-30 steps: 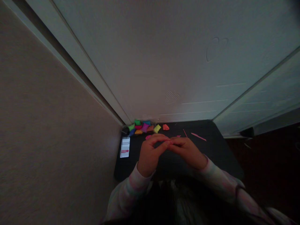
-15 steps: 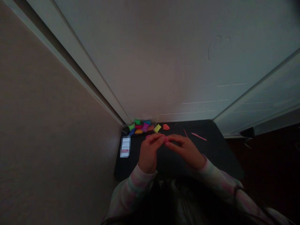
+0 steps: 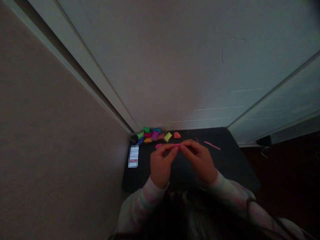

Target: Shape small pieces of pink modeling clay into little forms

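A small piece of pink modelling clay is pinched between both hands above the dark table. My left hand grips it from the left with thumb and fingertips. From the right, my right hand presses its thumb and forefinger on the same piece, and the fingertips of the two hands nearly meet. Much of the clay is covered by the fingers. Another pink lump shows just behind my left fingers. Beyond the hands lies an orange lump.
Several coloured packets lie along the table's back left, a yellow packet at their right end. A phone, its screen blurred, rests at the left edge. Two thin pink tools, one a pointed stick, lie right. A white panel rises behind.
My right hand has turned and closed in, its fingers now bunched at the clay. My left hand has shifted slightly right, uncovering more of the pink lump behind it.
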{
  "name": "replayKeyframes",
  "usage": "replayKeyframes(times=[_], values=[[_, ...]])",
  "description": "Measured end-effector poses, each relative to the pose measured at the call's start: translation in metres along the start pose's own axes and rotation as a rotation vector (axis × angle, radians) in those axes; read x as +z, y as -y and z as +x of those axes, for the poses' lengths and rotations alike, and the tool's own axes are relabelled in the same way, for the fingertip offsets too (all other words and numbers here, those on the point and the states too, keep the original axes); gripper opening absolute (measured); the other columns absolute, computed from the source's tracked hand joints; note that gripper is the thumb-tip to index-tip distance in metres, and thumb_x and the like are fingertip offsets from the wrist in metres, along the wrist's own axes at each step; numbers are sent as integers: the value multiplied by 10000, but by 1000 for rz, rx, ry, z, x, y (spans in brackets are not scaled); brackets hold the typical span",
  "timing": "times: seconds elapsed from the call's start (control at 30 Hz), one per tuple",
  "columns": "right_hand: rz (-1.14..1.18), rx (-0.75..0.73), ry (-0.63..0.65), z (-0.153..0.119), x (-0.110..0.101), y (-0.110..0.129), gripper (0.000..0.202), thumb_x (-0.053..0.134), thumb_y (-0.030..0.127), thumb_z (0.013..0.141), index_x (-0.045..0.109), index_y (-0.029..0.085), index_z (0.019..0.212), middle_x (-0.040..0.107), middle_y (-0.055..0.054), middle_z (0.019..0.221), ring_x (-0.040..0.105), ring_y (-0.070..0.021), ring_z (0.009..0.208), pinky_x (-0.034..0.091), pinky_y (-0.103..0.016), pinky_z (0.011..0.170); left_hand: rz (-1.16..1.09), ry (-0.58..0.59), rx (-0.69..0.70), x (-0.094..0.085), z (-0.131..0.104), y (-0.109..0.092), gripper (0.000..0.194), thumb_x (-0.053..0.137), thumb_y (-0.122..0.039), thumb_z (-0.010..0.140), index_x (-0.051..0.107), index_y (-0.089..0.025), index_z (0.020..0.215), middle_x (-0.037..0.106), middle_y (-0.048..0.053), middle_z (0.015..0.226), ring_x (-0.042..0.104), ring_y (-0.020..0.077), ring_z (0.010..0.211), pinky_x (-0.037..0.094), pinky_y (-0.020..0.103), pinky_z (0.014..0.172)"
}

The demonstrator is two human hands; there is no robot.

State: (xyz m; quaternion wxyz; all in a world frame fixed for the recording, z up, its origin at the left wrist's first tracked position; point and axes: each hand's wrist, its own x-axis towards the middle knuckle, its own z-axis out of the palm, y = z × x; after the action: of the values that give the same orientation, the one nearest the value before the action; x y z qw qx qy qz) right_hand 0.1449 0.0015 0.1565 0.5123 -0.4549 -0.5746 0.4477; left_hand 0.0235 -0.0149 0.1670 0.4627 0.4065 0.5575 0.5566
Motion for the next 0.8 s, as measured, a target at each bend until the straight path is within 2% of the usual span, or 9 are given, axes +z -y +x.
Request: replayKeyframes(times=[0.13,0.3,0.47,0.63,0.8], values=[[19,4,-8,-1,0,0,97,626,298,757,656,209,782,671,-11,756,591,-154,705,461,-287,677,53,-2,37,0,0,-1,70,688,-217,670,723,-186,722,716,9,716,633,153,705,475,263,695],[39,26,4,-1,0,0,88,625,292,755,645,207,747,650,4,727,575,-143,691,446,-273,673,92,28,74,-1,0,2,95,674,-254,680,705,-176,725,710,20,718,637,159,702,488,270,683],[70,61,25,-4,3,-3,116,604,318,769,621,204,756,632,1,726,579,-143,695,461,-261,661,149,59,112,-4,0,2,107,658,-268,697,686,-180,752,701,26,767,635,165,752,486,281,721],[69,84,49,-14,3,-11,150,572,346,793,614,203,776,643,-12,760,601,-152,743,483,-259,692,234,124,122,-10,-2,2,67,661,-245,694,685,-183,686,698,32,740,632,183,768,474,306,764],[5,108,86,-28,-4,-21,164,576,332,797,635,189,744,646,-17,714,607,-155,700,484,-254,659,300,209,92,-13,-8,10,69,644,-216,695,678,-174,652,694,30,694,632,169,687,486,274,684]])
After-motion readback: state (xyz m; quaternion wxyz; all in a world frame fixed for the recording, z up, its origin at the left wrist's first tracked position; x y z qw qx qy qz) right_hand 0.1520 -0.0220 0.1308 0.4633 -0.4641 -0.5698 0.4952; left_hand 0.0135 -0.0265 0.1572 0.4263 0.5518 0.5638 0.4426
